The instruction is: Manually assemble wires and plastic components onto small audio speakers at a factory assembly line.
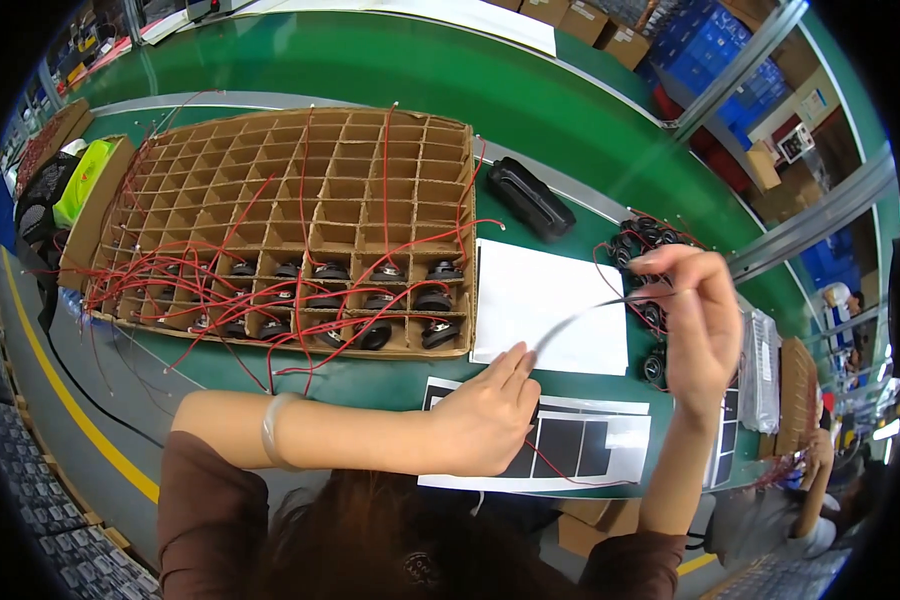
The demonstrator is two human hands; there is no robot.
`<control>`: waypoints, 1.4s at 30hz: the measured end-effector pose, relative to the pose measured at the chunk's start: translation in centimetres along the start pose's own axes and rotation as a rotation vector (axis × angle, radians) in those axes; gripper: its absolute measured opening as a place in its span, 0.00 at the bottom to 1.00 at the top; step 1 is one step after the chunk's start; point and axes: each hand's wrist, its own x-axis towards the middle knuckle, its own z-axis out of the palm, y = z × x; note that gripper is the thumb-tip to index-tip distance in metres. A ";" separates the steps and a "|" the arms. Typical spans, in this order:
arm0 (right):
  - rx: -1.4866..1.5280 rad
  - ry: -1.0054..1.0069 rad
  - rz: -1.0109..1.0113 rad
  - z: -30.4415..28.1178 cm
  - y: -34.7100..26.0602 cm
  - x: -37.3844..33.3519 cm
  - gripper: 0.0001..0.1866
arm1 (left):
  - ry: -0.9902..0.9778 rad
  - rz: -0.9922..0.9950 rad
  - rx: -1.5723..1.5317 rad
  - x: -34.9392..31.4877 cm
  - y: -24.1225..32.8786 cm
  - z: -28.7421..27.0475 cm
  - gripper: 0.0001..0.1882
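A thin, dark, curved strip point(582, 316) is stretched between my two hands above a stack of white paper point(540, 280). Its lower end is pinched by the fingers of my left hand point(482, 422), and the thumb and finger of my right hand point(698, 320) grip the upper end. A red wire point(550, 463) comes out from beneath my left hand; something dark shows partly under the palm, too hidden to name. Below that hand lie printed sheets with black squares point(595, 448). Several small black round speakers point(653, 366) with red wires are beside my right hand.
A divided cardboard box point(471, 230) stands at the left, its near cells holding black speakers point(436, 299) with tangled red wires. Behind the paper is a black case point(530, 197). Clear plastic packaging point(760, 370) lies at the right, where another person point(770, 525) works.
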 end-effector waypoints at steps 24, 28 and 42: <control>-0.750 -0.082 -0.123 -2.8 -5.6 -5.9 0.10 | 0.067 0.186 -0.971 3.8 3.0 -5.5 0.16; -0.729 -0.085 -0.143 -2.9 -4.8 -6.7 0.13 | 0.057 0.148 -0.996 3.8 3.5 -5.6 0.16; 0.387 0.147 0.415 -1.9 -1.2 -8.7 0.05 | 0.155 0.223 -0.888 4.4 2.9 -5.3 0.16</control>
